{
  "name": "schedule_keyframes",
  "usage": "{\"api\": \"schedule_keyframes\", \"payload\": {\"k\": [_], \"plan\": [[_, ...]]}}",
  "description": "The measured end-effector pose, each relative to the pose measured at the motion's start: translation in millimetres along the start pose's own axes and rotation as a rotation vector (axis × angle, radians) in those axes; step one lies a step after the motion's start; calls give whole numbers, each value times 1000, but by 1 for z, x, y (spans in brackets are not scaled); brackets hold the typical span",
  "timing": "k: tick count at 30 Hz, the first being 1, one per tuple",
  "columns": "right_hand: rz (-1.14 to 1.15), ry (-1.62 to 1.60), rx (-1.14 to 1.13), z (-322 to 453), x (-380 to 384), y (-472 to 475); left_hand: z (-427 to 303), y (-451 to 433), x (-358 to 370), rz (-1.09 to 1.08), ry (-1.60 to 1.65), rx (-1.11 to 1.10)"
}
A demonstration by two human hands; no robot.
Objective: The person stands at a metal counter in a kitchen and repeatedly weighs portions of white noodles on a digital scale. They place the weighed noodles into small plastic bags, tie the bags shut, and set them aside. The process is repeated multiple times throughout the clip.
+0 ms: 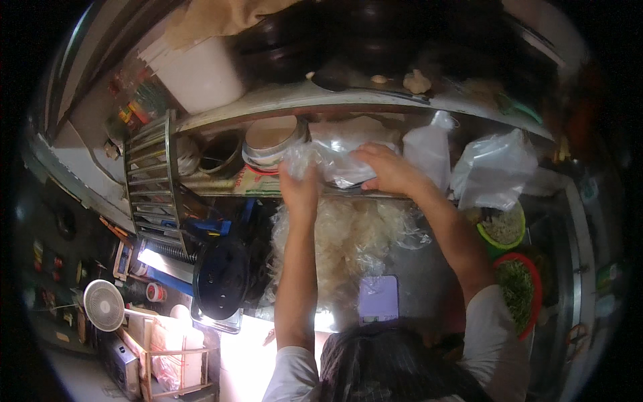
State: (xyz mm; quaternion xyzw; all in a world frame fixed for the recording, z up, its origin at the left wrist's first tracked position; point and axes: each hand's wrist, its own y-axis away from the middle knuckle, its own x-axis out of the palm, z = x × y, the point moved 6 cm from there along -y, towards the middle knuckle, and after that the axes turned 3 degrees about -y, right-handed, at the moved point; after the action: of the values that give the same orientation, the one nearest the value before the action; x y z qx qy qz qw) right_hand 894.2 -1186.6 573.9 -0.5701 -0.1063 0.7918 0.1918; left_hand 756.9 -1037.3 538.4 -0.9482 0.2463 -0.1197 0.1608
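On the low shelf, a clear plastic bag (344,161) lies between my two hands, its contents hard to make out. My left hand (300,188) grips its crumpled left end. My right hand (387,168) holds the bag's right side, fingers over the top and thumb at the lower edge. Just left of it are stacked round containers (274,135). Tied white plastic bags (429,145) stand to the right. Below my forearms spreads a heap of pale, translucent crumpled material (336,241), partly in clear plastic. A purple digital scale (379,299) lies near me.
A metal rack (153,181) and a black round lid or pan (221,279) stand left. Right are a green bowl (502,228) and a red basket of greens (517,294). Above, a ledge holds a white bucket (201,75), a ladle (374,91) and garlic (417,82).
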Motion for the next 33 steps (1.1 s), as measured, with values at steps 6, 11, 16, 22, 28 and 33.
{"api": "schedule_keyframes", "payload": {"k": [6, 11, 16, 22, 28, 33], "plan": [[46, 6, -97, -5, 5, -1, -1, 31, -1, 119, 86, -27], [95, 119, -18, -8, 6, -4, -6, 41, -11, 97, 127, -109], [149, 47, 365, -41, -4, -16, -16, 38, 0, 124, 167, -106], [88, 460, 19, -7, -18, 15, -9, 38, -11, 108, 114, -145], [86, 386, -12, -35, -9, 1, -17, 43, 2, 163, 126, -188], [-138, 3, 445, -85, -24, -18, -26, 37, 24, 321, 48, -93]]}}
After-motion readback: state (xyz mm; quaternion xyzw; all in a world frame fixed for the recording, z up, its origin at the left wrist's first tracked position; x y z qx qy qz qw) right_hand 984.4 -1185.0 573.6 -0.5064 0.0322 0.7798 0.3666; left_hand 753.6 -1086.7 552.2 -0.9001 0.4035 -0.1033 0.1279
